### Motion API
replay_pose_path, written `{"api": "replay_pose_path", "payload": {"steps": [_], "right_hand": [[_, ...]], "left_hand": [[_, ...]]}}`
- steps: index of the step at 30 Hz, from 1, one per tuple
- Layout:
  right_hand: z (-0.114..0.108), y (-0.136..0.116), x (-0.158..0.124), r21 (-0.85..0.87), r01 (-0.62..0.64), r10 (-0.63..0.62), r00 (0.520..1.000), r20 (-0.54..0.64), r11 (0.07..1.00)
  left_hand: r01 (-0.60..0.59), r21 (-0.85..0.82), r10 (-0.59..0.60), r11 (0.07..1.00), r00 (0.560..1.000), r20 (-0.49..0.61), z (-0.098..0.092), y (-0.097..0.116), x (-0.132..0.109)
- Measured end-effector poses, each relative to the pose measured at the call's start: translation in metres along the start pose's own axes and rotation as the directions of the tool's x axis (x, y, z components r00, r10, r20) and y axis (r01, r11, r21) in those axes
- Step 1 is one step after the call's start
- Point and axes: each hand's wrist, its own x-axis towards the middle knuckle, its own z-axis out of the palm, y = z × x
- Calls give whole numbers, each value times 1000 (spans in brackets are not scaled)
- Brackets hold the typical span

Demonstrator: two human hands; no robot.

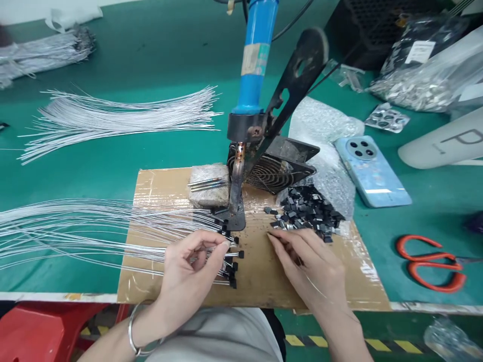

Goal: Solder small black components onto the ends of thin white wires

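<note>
My left hand point(194, 271) is closed in a pinch over the row of white wires point(147, 251) that end in small black connectors point(233, 269); what its fingertips hold is too small to name. To its right, my right hand point(311, 266) pinches at the near edge of a pile of small black pieces point(309, 208). A thin wire or thread shows against that hand, and its fingertips' content cannot be made out. Between and beyond the hands, a blue-handled soldering iron point(254, 65) points down on a black stand, its tip above the cardboard point(256, 281).
A pad point(209, 183) with metal tips and a black fan point(271, 171) stand behind the hands. More white wires point(124, 115) lie back left. At right are a blue phone point(373, 171), red-handled scissors point(433, 261), a white bottle point(445, 138) and bags of parts point(426, 85).
</note>
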Motion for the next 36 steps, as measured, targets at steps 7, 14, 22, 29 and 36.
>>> {"api": "replay_pose_path", "payload": {"steps": [7,14,22,29,36], "right_hand": [[7,-13,1,4,-151,151,988,-31,989],[-1,-44,8,578,-455,550,835,14,678],[1,-71,21,788,-492,546,801,244,370],[3,-80,24,802,-512,529,792,303,308],[4,-78,21,802,-500,506,809,299,327]], "left_hand": [[-23,20,23,1000,1000,5,-1,-3,0],[-4,12,3,1000,1000,12,-2,-2,-1],[76,-17,-74,997,994,78,-7,6,4],[50,-103,-33,993,987,157,-9,12,5],[34,-124,-12,992,985,171,-9,12,6]]}}
